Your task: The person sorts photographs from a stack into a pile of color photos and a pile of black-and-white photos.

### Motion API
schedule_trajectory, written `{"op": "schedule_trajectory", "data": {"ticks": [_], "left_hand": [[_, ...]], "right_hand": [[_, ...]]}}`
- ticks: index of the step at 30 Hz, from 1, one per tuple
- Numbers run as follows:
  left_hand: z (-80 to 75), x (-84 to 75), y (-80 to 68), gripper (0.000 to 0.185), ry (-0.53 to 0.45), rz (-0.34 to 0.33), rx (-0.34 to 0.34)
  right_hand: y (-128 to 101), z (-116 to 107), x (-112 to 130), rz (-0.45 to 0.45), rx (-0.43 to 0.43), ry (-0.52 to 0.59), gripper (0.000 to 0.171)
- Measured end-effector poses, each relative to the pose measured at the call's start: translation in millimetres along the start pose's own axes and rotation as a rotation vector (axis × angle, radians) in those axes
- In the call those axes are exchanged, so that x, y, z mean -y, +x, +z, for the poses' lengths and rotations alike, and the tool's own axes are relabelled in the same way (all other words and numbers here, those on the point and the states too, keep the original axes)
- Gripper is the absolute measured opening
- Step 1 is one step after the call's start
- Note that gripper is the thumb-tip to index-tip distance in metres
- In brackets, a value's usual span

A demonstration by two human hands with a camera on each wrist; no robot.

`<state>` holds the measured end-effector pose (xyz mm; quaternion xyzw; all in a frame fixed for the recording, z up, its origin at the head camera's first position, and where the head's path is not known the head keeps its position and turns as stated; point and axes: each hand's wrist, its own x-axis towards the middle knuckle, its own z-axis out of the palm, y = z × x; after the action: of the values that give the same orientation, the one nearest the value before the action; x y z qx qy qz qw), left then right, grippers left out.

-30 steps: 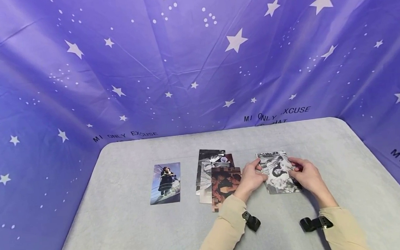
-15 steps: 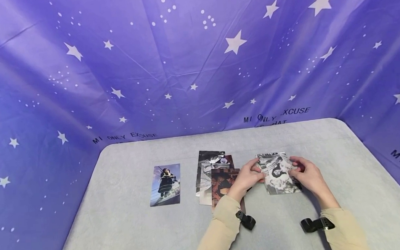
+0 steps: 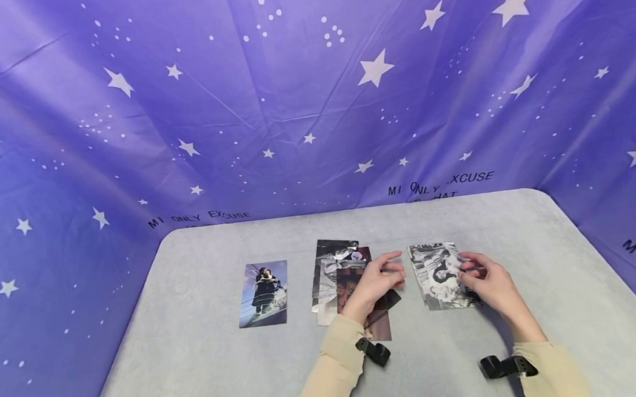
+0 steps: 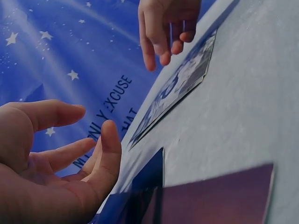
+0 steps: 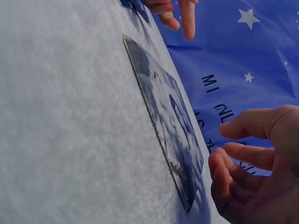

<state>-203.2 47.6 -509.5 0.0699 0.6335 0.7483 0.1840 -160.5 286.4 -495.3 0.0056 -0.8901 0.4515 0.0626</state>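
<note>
A small stack of photos (image 3: 440, 279) lies on the right half of the table, a black-and-white print on top; its edge shows in both wrist views. My right hand (image 3: 487, 278) hovers at the stack's right edge, fingers loosely bent and holding nothing. My left hand (image 3: 377, 285) is over a pile of overlapping photos (image 3: 325, 280) in the middle, with thumb and fingers spread apart and nothing between them. It hides part of a reddish-brown photo (image 3: 379, 325) on that pile and most of a dark print (image 3: 393, 299).
A single colour photo (image 3: 263, 294) of two people at a ship's railing lies to the left. The grey table (image 3: 197, 364) meets a purple star-printed cloth (image 3: 289, 91) at its back and sides. Each sleeve carries a black wrist strap (image 3: 375, 351).
My left hand has let go of the stack's left edge and moved left over the middle pile. My right hand has loosened from the right edge. The stack stays in place.
</note>
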Motion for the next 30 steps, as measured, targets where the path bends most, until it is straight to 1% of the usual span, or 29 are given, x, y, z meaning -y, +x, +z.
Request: {"op": "schedule_trajectory", "data": {"ticks": [4,8,14,17,21,25,30], "left_hand": [[-6.7,-2.8,-3.6,0.05,0.008,-0.009,0.019],[-13.5,-4.0,-6.8,0.049,0.019,0.0,0.041],[-25.8,-7.6,-14.3,0.047,0.132,-0.011,0.034],[-31.9,-8.2,-18.8,0.046,0.177,-0.017,0.022],[-39.7,-8.2,-25.4,0.044,0.171,-0.017,0.009],[-48.0,-7.8,-30.8,0.043,0.158,0.012,0.009],[-57.8,-8.7,-37.3,0.04,0.157,0.047,0.006]], "right_hand": [[-1,0,3,-0.027,0.02,0.044,0.042],[-1,-3,4,-0.066,0.083,0.066,0.041],[-1,-6,7,-0.103,0.215,0.022,0.042],[-1,-5,10,-0.121,0.252,0.019,0.042],[-3,1,17,-0.151,0.277,0.024,0.039],[-5,9,23,-0.175,0.297,0.035,0.039],[-6,20,26,-0.17,0.319,0.081,0.039]]}}
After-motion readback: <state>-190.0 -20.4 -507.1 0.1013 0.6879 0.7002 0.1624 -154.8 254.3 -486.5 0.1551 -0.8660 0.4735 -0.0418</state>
